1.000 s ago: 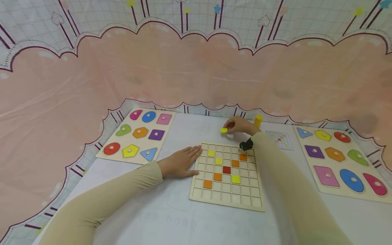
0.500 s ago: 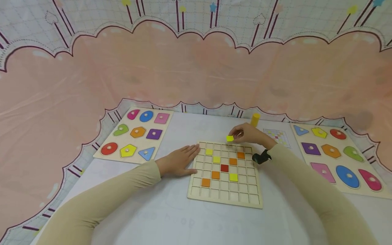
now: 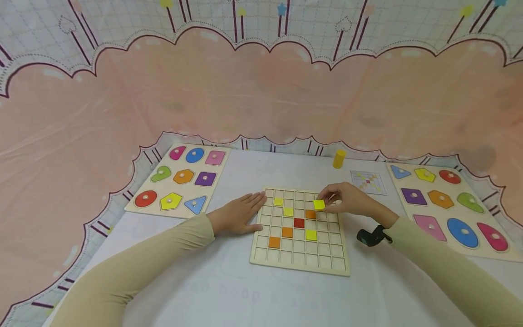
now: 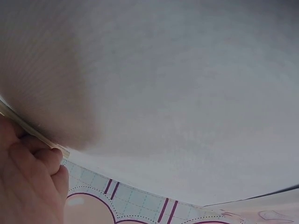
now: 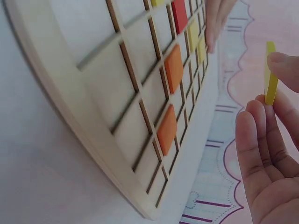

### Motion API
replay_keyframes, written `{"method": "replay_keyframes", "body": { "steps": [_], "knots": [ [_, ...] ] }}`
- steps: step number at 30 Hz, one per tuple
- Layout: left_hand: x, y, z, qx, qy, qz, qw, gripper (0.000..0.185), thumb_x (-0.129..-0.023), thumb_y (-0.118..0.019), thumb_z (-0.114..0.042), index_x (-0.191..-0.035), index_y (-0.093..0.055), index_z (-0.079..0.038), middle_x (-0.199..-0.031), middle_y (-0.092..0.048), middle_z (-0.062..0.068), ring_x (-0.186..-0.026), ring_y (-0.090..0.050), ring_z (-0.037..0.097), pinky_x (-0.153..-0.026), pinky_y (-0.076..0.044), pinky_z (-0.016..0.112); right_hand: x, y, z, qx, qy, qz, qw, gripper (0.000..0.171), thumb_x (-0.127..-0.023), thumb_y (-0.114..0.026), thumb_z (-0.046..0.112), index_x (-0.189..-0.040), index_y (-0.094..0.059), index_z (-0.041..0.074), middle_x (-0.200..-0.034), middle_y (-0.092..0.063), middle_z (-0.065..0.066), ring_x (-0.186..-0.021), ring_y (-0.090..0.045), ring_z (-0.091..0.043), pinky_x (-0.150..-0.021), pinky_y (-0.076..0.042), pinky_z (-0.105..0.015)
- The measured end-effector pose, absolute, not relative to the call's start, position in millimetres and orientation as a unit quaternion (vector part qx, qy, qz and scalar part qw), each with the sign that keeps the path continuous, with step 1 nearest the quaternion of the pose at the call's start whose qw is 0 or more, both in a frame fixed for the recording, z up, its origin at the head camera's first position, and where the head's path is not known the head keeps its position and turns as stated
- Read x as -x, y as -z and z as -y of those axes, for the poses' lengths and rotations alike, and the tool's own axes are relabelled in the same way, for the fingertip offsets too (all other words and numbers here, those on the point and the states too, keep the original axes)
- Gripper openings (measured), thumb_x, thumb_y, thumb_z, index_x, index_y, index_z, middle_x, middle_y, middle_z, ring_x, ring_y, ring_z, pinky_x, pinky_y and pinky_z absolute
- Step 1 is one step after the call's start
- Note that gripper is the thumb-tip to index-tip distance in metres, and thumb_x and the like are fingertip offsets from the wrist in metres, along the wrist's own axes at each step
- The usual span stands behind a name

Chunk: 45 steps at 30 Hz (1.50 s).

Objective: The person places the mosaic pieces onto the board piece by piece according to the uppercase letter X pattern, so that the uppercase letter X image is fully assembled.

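Note:
Between thumb and fingertips, my right hand [image 3: 347, 199] pinches a thin yellow square tile [image 3: 319, 205]. The right wrist view shows this tile [image 5: 271, 74] edge-on, held above the wooden grid board [image 3: 300, 262]. In the head view it overlaps the board's upper right part, covering an orange tile there. My left hand [image 3: 239, 215] lies with straight fingers touching the board's left edge. Set in the grid cells are a red tile [image 3: 299, 223] and several orange and yellow ones, such as an orange tile [image 3: 274, 242] and a yellow tile [image 3: 311, 235].
A yellow cylinder [image 3: 338, 159] stands behind the board, with a printed pattern card [image 3: 368, 182] to its right. Knobbed shape puzzles flank the board: a left puzzle [image 3: 169, 181] and a right puzzle [image 3: 439, 218]. A patterned cloth [image 3: 261, 100] rises behind the white table.
My right hand has brought the yellow tile from the table behind the board forward and right, over the board's upper right. The left hand stays at the board's edge. The head view has shifted slightly.

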<state>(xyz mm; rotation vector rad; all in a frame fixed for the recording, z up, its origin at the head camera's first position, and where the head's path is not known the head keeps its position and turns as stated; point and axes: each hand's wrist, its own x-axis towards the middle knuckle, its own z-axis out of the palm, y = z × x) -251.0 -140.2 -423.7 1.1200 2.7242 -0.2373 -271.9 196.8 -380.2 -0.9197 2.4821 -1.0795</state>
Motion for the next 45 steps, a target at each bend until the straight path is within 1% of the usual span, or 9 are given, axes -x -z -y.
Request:
{"method": "replay_keyframes", "body": {
  "steps": [4,9,17,23,28,33,40,45],
  "knots": [
    [251,424,140,-0.378,0.076,-0.918,0.095,0.085,-0.093,-0.034,-0.062,-0.151,-0.010,-0.004,-0.159,-0.008,0.011,-0.148,-0.011,0.025,-0.121,-0.014,0.037,254,385,-201,0.323,0.383,-0.852,0.150,0.024,-0.079,-0.073,0.007,-0.101,-0.067,0.001,-0.099,-0.066,-0.012,-0.082,-0.059,-0.013,-0.078,-0.054,-0.022],
    [251,424,140,-0.378,0.078,-0.918,0.094,0.085,-0.093,-0.034,-0.061,-0.151,-0.010,-0.004,-0.159,-0.008,0.011,-0.148,-0.011,0.025,-0.120,-0.014,0.037,236,395,-203,0.319,0.383,-0.850,0.168,0.023,-0.078,-0.075,0.011,-0.099,-0.067,0.004,-0.095,-0.064,-0.008,-0.079,-0.057,-0.012,-0.075,-0.053,-0.021],
    [251,422,140,-0.375,0.081,-0.918,0.102,0.085,-0.093,-0.034,-0.061,-0.151,-0.008,-0.005,-0.159,-0.006,0.010,-0.148,-0.009,0.024,-0.121,-0.013,0.036,218,409,-206,0.311,0.377,-0.850,0.196,0.024,-0.077,-0.077,0.016,-0.097,-0.067,0.007,-0.092,-0.064,-0.003,-0.076,-0.056,-0.010,-0.071,-0.052,-0.019],
    [250,419,141,-0.372,0.077,-0.919,0.105,0.084,-0.093,-0.035,-0.060,-0.151,-0.009,-0.005,-0.159,-0.006,0.010,-0.148,-0.010,0.025,-0.120,-0.014,0.037,213,417,-207,0.317,0.361,-0.855,0.197,0.023,-0.076,-0.078,0.019,-0.094,-0.068,0.009,-0.084,-0.063,0.002,-0.073,-0.053,-0.005,-0.066,-0.049,-0.018],
    [250,418,141,-0.374,0.069,-0.919,0.103,0.084,-0.094,-0.035,-0.060,-0.151,-0.009,-0.004,-0.159,-0.007,0.011,-0.148,-0.010,0.025,-0.120,-0.014,0.038,209,418,-206,0.304,0.348,-0.864,0.201,0.024,-0.074,-0.079,0.022,-0.092,-0.068,0.010,-0.080,-0.060,0.002,-0.072,-0.051,-0.005,-0.063,-0.046,-0.017],
    [250,420,140,-0.377,0.074,-0.918,0.100,0.085,-0.094,-0.034,-0.061,-0.151,-0.008,-0.004,-0.159,-0.007,0.011,-0.148,-0.010,0.025,-0.121,-0.014,0.037,208,416,-205,0.301,0.341,-0.867,0.205,0.024,-0.074,-0.080,0.021,-0.092,-0.068,0.010,-0.079,-0.059,0.002,-0.071,-0.050,-0.006,-0.061,-0.045,-0.017],
    [249,417,139,-0.391,0.067,-0.914,0.091,0.083,-0.095,-0.036,-0.057,-0.150,-0.013,0.001,-0.158,-0.011,0.016,-0.147,-0.013,0.028,-0.120,-0.015,0.039,208,418,-206,0.311,0.335,-0.866,0.202,0.025,-0.073,-0.080,0.021,-0.093,-0.068,0.012,-0.081,-0.059,0.004,-0.072,-0.051,-0.005,-0.063,-0.046,-0.017],
    [249,417,139,-0.388,0.071,-0.914,0.094,0.083,-0.095,-0.034,-0.058,-0.150,-0.012,0.000,-0.159,-0.010,0.015,-0.147,-0.012,0.027,-0.120,-0.014,0.038,209,418,-207,0.311,0.337,-0.863,0.211,0.024,-0.074,-0.080,0.018,-0.094,-0.068,0.014,-0.083,-0.060,0.004,-0.073,-0.052,-0.005,-0.064,-0.048,-0.017]
  ]
}}
